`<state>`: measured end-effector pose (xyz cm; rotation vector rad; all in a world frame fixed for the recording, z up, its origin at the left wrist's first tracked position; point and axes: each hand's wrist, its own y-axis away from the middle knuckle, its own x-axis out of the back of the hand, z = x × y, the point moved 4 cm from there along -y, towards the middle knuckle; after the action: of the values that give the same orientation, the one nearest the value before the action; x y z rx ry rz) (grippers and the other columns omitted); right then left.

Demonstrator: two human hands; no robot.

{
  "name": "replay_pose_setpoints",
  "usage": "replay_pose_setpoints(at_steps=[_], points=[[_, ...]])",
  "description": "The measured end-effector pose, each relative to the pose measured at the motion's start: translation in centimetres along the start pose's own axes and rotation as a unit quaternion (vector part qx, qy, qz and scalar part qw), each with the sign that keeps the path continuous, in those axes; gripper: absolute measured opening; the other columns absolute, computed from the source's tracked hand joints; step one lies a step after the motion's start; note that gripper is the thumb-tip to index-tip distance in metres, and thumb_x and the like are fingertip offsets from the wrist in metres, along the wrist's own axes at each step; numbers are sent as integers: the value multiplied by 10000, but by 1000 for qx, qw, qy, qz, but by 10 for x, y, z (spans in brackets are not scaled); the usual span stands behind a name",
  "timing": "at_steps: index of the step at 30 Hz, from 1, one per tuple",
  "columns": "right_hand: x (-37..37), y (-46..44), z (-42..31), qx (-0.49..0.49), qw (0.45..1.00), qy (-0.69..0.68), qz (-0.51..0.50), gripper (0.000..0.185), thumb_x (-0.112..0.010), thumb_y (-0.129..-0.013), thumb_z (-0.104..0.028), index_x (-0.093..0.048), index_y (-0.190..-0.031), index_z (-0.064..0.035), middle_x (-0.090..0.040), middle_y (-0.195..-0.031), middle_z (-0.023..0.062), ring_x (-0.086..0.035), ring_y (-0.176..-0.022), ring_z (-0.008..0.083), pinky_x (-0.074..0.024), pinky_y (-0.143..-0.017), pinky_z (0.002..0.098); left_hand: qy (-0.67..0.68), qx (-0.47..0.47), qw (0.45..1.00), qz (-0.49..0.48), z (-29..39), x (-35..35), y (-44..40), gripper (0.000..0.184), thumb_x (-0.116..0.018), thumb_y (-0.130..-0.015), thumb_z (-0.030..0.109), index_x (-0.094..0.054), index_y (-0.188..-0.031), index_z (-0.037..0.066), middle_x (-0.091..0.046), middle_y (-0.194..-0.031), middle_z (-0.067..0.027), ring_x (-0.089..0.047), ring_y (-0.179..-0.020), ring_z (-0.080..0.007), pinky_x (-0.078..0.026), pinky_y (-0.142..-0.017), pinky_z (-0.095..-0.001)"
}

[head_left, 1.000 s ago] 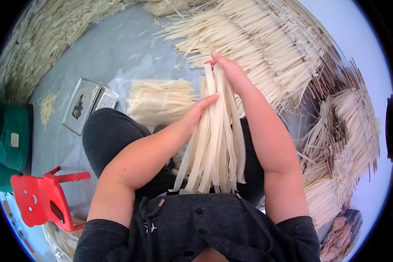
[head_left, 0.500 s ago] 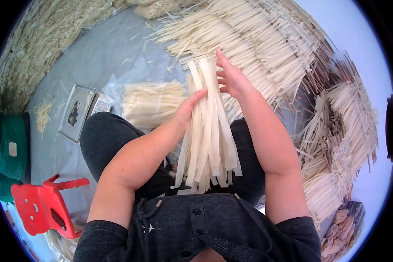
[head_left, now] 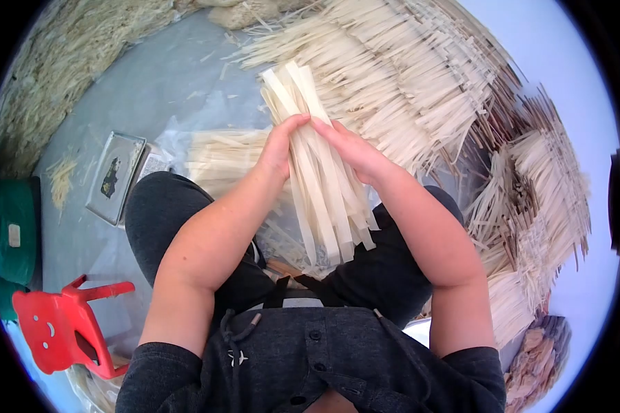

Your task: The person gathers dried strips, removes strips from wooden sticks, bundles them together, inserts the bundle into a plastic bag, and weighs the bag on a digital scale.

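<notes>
A bundle of long, flat, pale strips (head_left: 322,186) is held in front of me, above my lap, its top leaning left. My left hand (head_left: 280,146) is closed round its left side, thumb lying across the front. From the right, my right hand (head_left: 355,150) presses on the bundle, and its thumb side nearly meets my left thumb. The fingers behind the strips are hidden. The lower ends fan out loosely between my knees. Just beyond my left wrist lies a stack of similar strips (head_left: 220,148) on clear plastic.
Large layered piles of pale strips (head_left: 406,76) spread ahead and to the right. At the left are a metal-rimmed scale (head_left: 117,175), a red child's chair (head_left: 62,323) and a green bag (head_left: 10,234). Shredded pale material (head_left: 55,76) is heaped at far left.
The bundle has risen away from my body, its top tipping left. My right hand, earlier with fingers raised at the bundle's upper right, has come down onto its side.
</notes>
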<state>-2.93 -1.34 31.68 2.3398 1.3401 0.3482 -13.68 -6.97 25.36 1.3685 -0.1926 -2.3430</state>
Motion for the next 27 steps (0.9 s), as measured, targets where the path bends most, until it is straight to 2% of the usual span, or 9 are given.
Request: replay_pose_setpoints(at_steps=[2,4,6,9,13,16,19,25,27], points=[[-3,5,-2,3,1000,-12,-6,910,-611,-855,-564,-228,-1456,2,-434,-1396,187,-464,-1269,250,-389,-1039,356,-26,-11,1000,0,-5,-3,-3,487,-595,-892,288,-480,-1261,-9,-616,-1109,-172,-637,-981,-288,-545,-853,-418],[-5,6,0,10,1000,-22,-13,959,-662,-819,-557,-217,-1461,0,-437,-1389,191,-460,-1273,259,-381,-1047,361,-98,-112,986,69,-3,-1,-8,473,-575,-912,317,-484,-1254,3,-615,-1089,-149,-638,-952,-255,-549,-809,-391],[-9,2,6,102,977,185,-33,1102,-789,-726,-466,-128,-1481,-12,-382,-1413,196,-389,-1323,264,-329,-1084,370,-119,-121,980,105,-4,2,-9,448,-560,-922,333,-499,-1232,15,-613,-1065,-135,-634,-937,-241,-548,-787,-381],[-17,3,11,97,981,167,-30,1197,-861,-641,-386,-97,-1484,-15,-375,-1413,189,-361,-1336,270,-297,-1097,360,-97,-101,982,129,-3,-1,-2,435,-538,-931,385,-524,-1193,38,-608,-1025,-110,-624,-910,-223,-545,-763,-373],[-16,9,18,103,987,101,-70,1194,-860,-631,-330,-86,-1488,-22,-376,-1411,181,-361,-1333,263,-306,-1089,360,-63,-22,994,92,1,-10,2,504,-511,-917,507,-537,-1168,71,-598,-1011,-97,-607,-890,-224,-536,-772,-400],[-9,8,34,116,983,139,-38,1139,-820,-638,-239,-95,-1496,-49,-380,-1407,165,-361,-1330,250,-313,-1083,357,-28,-48,992,117,-13,-4,0,580,-514,-891,578,-535,-1194,84,-597,-1026,-95,-603,-889,-231,-531,-794,-418],[-2,9,42,128,987,78,-51,1084,-768,-641,-163,-110,-1498,-76,-395,-1392,151,-380,-1309,240,-331,-1069,358,19,-38,991,126,-20,-10,1,617,-505,-890,609,-537,-1224,92,-603,-1043,-91,-606,-912,-234,-530,-804,-419],[5,25,39,111,993,-17,-37,1073,-748,-647,-144,-104,-1503,-82,-410,-1372,149,-414,-1269,241,-351,-1050,360,-119,-71,983,120,-15,-39,7,688,-477,-893,651,-513,-1283,85,-587,-1134,-116,-589,-1005,-242,-522,-853,-422],[7,28,39,136,988,49,-43,1093,-758,-642,-159,-91,-1505,-81,-407,-1375,151,-423,-1263,247,-353,-1048,361,-121,-49,985,115,-19,-45,12,692,-486,-892,646,-502,-1296,84,-580,-1149,-120,-584,-1015,-243,-520,-860,-424]])
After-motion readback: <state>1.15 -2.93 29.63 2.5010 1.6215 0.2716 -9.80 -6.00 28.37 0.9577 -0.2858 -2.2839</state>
